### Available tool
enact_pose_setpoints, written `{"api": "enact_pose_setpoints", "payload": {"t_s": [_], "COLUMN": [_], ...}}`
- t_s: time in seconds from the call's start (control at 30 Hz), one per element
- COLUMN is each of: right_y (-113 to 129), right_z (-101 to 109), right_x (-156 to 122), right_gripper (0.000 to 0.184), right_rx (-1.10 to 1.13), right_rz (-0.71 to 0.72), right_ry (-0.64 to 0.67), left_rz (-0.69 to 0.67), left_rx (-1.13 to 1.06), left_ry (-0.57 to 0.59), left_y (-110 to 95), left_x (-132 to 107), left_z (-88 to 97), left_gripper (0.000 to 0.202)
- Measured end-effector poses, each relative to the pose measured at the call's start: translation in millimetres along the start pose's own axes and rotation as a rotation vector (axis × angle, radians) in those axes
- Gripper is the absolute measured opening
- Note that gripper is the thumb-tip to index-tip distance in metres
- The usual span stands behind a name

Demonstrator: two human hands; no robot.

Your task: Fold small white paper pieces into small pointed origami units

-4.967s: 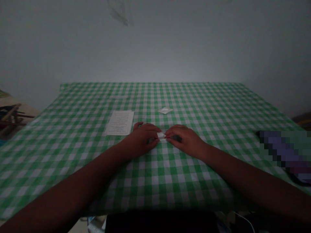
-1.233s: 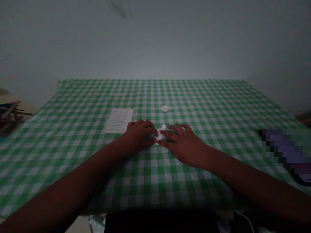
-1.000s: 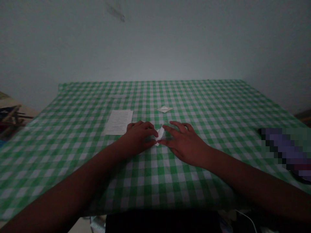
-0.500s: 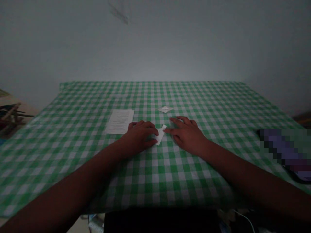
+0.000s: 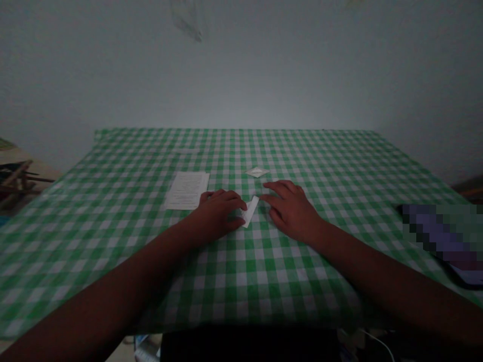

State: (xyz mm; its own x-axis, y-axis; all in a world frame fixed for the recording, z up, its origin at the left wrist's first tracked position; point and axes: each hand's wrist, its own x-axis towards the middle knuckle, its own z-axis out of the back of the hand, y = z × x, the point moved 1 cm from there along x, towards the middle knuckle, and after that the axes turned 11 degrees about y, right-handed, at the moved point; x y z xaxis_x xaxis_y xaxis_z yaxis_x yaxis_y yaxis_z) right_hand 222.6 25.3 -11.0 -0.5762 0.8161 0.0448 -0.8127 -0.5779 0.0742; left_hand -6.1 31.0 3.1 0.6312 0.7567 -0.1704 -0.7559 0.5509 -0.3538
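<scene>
White paper strip [image 5: 250, 211] lying on its long axis, far end tilting right, left hand [image 5: 219, 211] curled closed and pressing its near end — right hand [image 5: 290, 208] lying open, holding nothing, printed sheet [image 5: 186, 190] nearby.

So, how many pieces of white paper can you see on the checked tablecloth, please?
3: a printed sheet left of the hands, a small folded paper farther ahead, and a paper strip at the fingertips of the left hand. Others may be hidden under the hands.

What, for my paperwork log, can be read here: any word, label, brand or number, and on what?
Printed paper sheet: lines of print, too small to read.
Folded white paper strip: no readable text.
Small white folded paper: no readable text.
Pixelated patch: nothing readable.
No brand or number is legible.
</scene>
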Motion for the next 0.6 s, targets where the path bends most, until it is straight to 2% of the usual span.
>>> {"api": "enact_pose_setpoints", "payload": {"t_s": [0.1,0.3,0.47,0.6], "right_y": [4,-6,-5,1], "right_z": [-2,-7,-7,-5], "right_x": [-1,4,7,5], "right_gripper": [0.041,0.043,0.042,0.037], "right_rx": [-0.007,-0.024,-0.023,0.008], "right_rz": [0.113,-0.104,-0.087,-0.030], "right_ry": [0.073,0.102,0.088,0.031], "left_rz": [-0.005,-0.027,-0.027,0.007], "left_rx": [0.004,0.024,0.053,0.091], "left_ry": [-0.001,0.006,-0.057,-0.133], "left_y": [1,5,2,-6], "left_x": [0,2,2,4], "left_z": [-1.2,-3.9,-11.5,-17.2], "left_gripper": [0.028,0.024,0.023,0.032]}}
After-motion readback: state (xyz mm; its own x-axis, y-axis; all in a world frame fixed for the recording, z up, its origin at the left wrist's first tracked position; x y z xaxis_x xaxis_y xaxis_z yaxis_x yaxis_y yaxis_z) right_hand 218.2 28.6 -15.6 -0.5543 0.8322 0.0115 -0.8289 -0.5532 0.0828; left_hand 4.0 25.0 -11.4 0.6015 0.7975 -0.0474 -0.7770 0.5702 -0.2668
